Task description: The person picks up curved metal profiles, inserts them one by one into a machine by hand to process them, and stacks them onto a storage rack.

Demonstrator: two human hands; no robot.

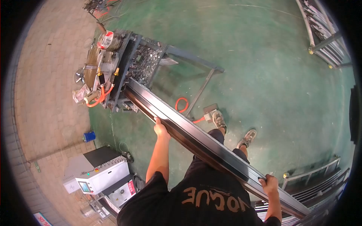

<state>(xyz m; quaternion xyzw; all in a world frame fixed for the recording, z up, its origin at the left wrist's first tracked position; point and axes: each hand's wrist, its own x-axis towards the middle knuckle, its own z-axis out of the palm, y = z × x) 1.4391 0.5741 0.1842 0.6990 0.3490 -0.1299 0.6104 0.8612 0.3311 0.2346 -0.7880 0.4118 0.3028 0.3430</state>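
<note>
A long metal profile (pixel 196 132), silvery on top and dark along its side, slants across in front of my body. Its far end reaches into a small press-like machine (pixel 124 62) at the upper left. My left hand (pixel 161 129) grips the profile's near edge around the middle. Toward the lower right end, my right hand (pixel 269 184) is closed over the same profile. Fingers under the profile are partly hidden. A foot pedal (pixel 210 112) with an orange hose lies on the floor by my shoe (pixel 218 119).
A can (pixel 109 40) and orange air hoses (pixel 101 96) are on the machine, beside metal scraps (pixel 145 62). A white control cabinet (pixel 103 173) stands lower left. Racks of profiles stand at the upper right (pixel 320 32) and lower right (pixel 315 188).
</note>
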